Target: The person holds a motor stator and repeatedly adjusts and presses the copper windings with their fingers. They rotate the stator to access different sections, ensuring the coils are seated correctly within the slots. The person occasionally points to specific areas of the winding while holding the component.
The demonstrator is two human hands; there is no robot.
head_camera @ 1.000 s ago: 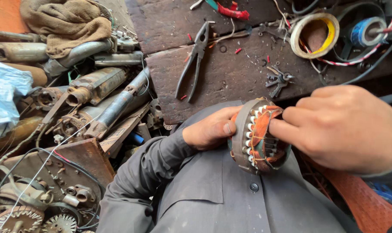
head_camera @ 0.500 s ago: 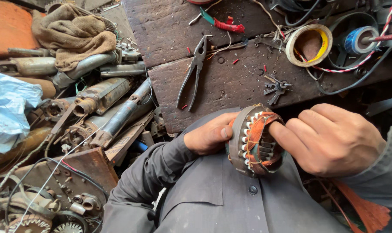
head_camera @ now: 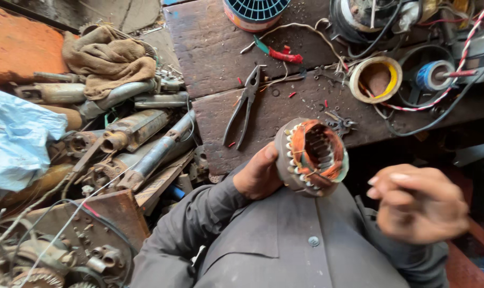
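My left hand [head_camera: 259,175] grips a round motor stator [head_camera: 312,156] by its left rim. The stator has a grey metal ring, copper windings and white insulating slips, and its opening faces up toward me. It is held over my lap, just in front of the dark wooden bench [head_camera: 210,48]. My right hand [head_camera: 419,204] is off the stator, to its lower right, blurred, with the fingers loosely curled and nothing in them.
Black pliers [head_camera: 243,106] lie on the bench just beyond the stator. A yellow tape roll [head_camera: 376,79], a blue wire spool [head_camera: 433,74], a red-white twisted cord [head_camera: 455,64] and a ribbed reel [head_camera: 255,12] sit further back. Scrap metal pipes [head_camera: 130,133], a rag [head_camera: 107,58] and blue plastic [head_camera: 18,136] pile up on the left.
My right hand has let go of the stator and pulled away to the right. The left hand still holds it, now turned with its opening up. The view has tilted toward the bench.
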